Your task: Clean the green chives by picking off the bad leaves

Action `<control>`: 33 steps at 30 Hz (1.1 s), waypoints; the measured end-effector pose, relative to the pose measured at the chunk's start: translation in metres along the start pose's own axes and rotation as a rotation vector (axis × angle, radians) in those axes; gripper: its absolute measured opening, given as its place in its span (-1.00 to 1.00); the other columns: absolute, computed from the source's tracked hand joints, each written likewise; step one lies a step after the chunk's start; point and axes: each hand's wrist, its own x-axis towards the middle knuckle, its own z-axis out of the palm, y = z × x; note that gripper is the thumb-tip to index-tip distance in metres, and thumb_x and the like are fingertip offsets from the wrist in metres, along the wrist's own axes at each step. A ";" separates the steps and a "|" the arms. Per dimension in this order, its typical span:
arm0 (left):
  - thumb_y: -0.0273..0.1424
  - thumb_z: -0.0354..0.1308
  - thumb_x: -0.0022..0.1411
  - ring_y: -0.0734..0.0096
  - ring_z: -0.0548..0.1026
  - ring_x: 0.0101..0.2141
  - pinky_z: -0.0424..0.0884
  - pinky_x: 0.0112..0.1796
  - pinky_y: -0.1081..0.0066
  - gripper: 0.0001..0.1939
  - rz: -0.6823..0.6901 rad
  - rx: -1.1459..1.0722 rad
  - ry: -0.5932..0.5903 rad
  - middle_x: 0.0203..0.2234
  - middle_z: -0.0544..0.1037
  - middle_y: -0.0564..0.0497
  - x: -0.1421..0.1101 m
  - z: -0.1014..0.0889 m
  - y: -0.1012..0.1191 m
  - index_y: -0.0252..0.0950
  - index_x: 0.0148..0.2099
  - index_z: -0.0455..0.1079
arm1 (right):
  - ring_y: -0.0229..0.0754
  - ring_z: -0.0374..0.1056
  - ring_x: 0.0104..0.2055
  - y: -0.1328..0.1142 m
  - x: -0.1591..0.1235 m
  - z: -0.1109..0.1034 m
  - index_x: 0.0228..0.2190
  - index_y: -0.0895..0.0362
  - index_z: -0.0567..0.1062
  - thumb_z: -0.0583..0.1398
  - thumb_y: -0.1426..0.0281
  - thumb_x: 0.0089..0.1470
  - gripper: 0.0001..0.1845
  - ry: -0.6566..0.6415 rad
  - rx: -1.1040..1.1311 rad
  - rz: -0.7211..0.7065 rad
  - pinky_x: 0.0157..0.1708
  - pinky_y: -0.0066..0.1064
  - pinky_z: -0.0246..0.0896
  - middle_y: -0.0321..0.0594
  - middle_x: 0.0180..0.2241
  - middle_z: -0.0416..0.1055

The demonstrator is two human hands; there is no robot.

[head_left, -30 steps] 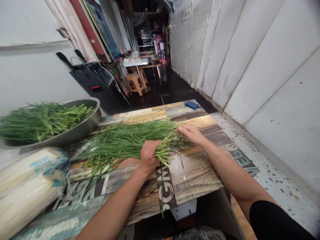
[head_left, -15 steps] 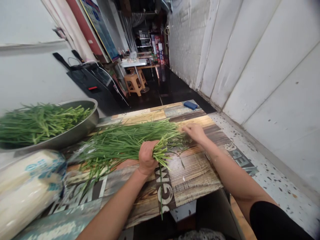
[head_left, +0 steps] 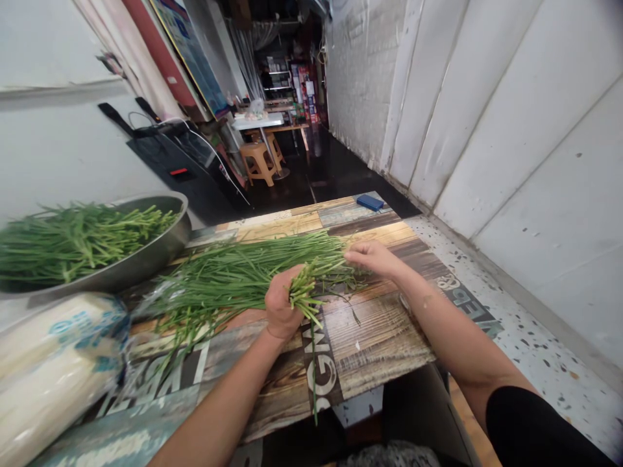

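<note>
My left hand (head_left: pixel 283 303) is wrapped around a bunch of garlic chives (head_left: pixel 305 288), with the pale cut ends sticking out toward the right. Behind it a loose pile of garlic chives (head_left: pixel 253 256) lies across the table (head_left: pixel 379 331), stems to the right and leaves to the left. At the stem ends of that pile, my right hand (head_left: pixel 372 256) has its fingertips pinched on the chives; how many stems are between them is too small to tell. One long leaf hangs over the table's front edge below my left hand.
A metal bowl (head_left: pixel 180 227) heaped with more chives stands at the left. In front of it lies a plastic-wrapped white package (head_left: pixel 53 376) with blue print. A small blue box (head_left: pixel 370 202) sits near the far table edge. Stools (head_left: pixel 257 162) and another table are farther back.
My right hand has moved slightly left onto the stem ends of the pile. My left hand has shifted a little left and turned, so the bunch's cut ends face me more.
</note>
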 end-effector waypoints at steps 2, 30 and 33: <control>-0.33 0.06 0.21 0.26 0.48 -0.12 0.36 -0.10 0.27 -0.72 0.039 -0.039 -0.129 -0.15 0.54 -0.12 0.003 -0.001 0.003 -0.28 -0.06 0.40 | -0.40 0.06 -0.61 -0.002 -0.001 0.008 -0.63 0.21 0.42 0.22 0.05 -0.11 -0.55 -0.001 0.033 0.005 -0.57 -0.51 -0.05 -0.39 -0.68 0.23; -0.40 0.10 0.12 0.37 0.44 -0.43 0.33 -0.39 0.40 -0.91 -0.104 0.045 -0.197 -0.46 0.51 0.01 0.000 0.004 -0.008 -0.27 -0.32 0.41 | -0.35 0.32 -0.61 0.003 0.002 0.002 -0.43 0.23 0.52 0.29 0.11 -0.17 -0.59 0.124 0.272 0.027 -0.61 -0.50 0.24 -0.26 -0.58 0.46; -0.39 0.10 0.13 0.37 0.44 -0.43 0.33 -0.40 0.40 -0.91 -0.110 0.051 -0.205 -0.46 0.52 0.01 0.000 0.004 -0.007 -0.27 -0.31 0.41 | -0.33 0.34 -0.57 -0.003 -0.002 0.012 -0.36 0.20 0.55 0.26 0.14 -0.11 -0.62 -0.031 0.140 -0.063 -0.51 -0.47 0.27 -0.29 -0.57 0.46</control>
